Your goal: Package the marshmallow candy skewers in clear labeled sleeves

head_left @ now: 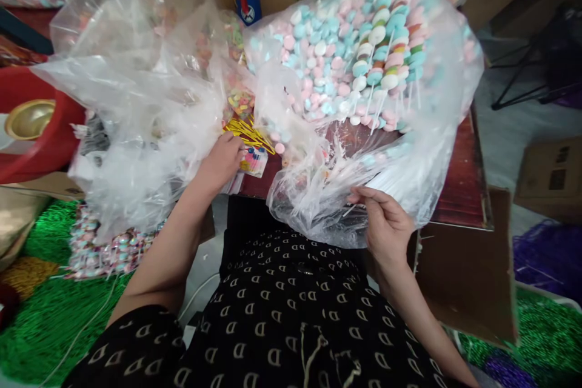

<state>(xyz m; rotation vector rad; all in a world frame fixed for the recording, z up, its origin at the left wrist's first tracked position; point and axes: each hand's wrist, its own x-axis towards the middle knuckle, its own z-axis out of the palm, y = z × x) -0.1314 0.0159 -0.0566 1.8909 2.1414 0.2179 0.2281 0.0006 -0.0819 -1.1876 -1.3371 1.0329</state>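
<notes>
The left hand (222,160) lies curled at the yellow twist ties (251,132), beside a small printed card (254,163); I can't tell if it grips one. The right hand (386,221) brings thumb and fingertips together over the clear plastic bag (300,212); whether they pinch anything is unclear. Beyond, candy skewers (394,63) lie on pastel candies (313,60) above the dark-red worktop (464,182).

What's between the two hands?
Head view, from the left hand to the right hand: a printed card, a strip of red table, then crumpled clear plastic bag.
</notes>
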